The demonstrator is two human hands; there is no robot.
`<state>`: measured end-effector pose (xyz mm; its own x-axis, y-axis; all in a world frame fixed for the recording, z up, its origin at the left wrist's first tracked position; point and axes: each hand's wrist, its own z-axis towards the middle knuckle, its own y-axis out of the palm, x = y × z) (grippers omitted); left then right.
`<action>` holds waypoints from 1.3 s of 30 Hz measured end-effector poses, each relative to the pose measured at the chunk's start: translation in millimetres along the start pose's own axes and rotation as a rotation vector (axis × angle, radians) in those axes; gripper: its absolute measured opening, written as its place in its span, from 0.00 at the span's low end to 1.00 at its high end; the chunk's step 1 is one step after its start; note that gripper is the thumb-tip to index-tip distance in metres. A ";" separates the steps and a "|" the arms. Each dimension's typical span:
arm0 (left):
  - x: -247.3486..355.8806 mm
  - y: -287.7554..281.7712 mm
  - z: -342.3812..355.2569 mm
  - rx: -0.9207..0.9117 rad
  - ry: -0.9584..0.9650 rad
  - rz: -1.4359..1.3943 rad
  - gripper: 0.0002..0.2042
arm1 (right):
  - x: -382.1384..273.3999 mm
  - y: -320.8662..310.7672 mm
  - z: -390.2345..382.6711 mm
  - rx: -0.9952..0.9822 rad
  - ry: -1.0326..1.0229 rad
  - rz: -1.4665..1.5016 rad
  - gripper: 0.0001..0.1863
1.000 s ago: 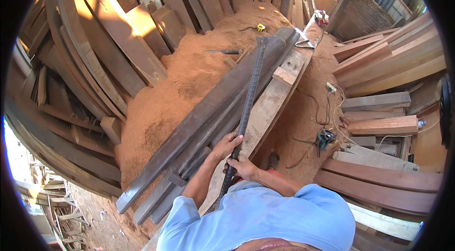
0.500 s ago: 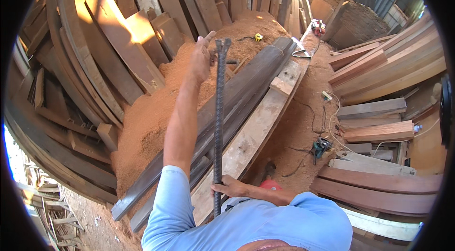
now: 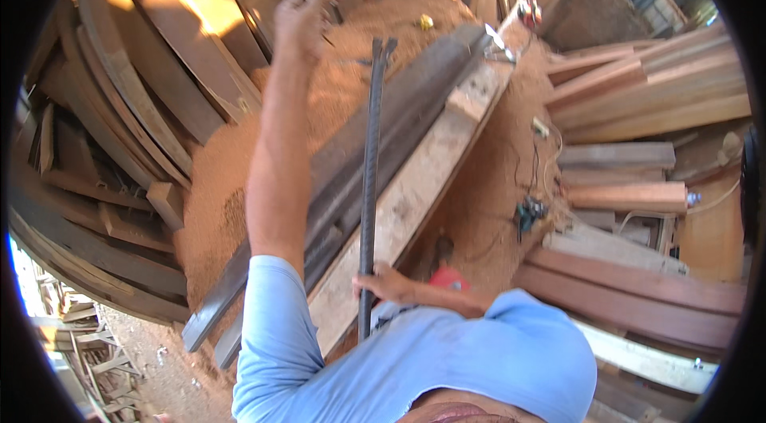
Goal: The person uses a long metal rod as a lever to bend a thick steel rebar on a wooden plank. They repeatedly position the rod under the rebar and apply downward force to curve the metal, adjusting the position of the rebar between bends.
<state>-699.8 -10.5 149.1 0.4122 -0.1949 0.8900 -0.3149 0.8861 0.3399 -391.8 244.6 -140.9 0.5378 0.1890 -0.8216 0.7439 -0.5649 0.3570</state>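
Observation:
A long ribbed steel bar with a forked top (image 3: 371, 152) stands nearly upright in front of my body. My right hand (image 3: 384, 282) is closed round its lower part, with the fingers wrapped about the shaft. My left hand (image 3: 306, 24) is raised to the left of the bar's forked end and does not touch it. Its fingers are somewhat blurred, loosely bent and apart, with nothing visible in them. Behind the bar, dark timber beams (image 3: 399, 104) lie side by side along a pale, worn plank (image 3: 423, 175). A small wooden block (image 3: 469, 102) sits on that plank.
Heaped sawdust (image 3: 219, 215) spreads left of the beams. Boards (image 3: 183, 16) lean at the back left, and stacked planks (image 3: 654, 96) fill the right. A green power tool (image 3: 530, 214) with cables lies on the floor. A yellow tape measure (image 3: 426, 21) rests on sawdust.
My left hand has moved up and left, away from the bar's top, and its fingers have bent more. My right hand keeps its grip on the bar. The view has shifted slightly.

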 end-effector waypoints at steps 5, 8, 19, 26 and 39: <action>-2.4 -33.0 -56.6 -0.193 -0.063 -0.052 0.14 | 11.8 -7.8 -9.7 0.165 0.019 0.707 0.08; -6.9 -68.0 -96.6 -0.309 -0.140 0.053 0.14 | 16.3 -24.7 -17.4 0.335 0.024 0.847 0.09; -61.9 -85.5 -182.4 -0.214 -0.793 0.101 0.09 | 68.7 -153.6 -56.5 0.922 -0.109 1.216 0.12; -142.0 -15.5 -228.0 -0.545 -1.168 0.361 0.06 | 147.7 -233.2 -102.9 1.095 -0.124 1.477 0.13; -215.7 353.8 -421.2 -1.581 -0.747 0.462 0.41 | 296.2 -375.6 -238.6 1.080 -0.254 1.824 0.13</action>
<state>-540.0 522.2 -50.6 -0.0342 0.4248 0.9047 0.9270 0.3518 -0.1301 -417.2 704.3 -412.4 0.0892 -0.9960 0.0023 -0.9272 -0.0822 0.3655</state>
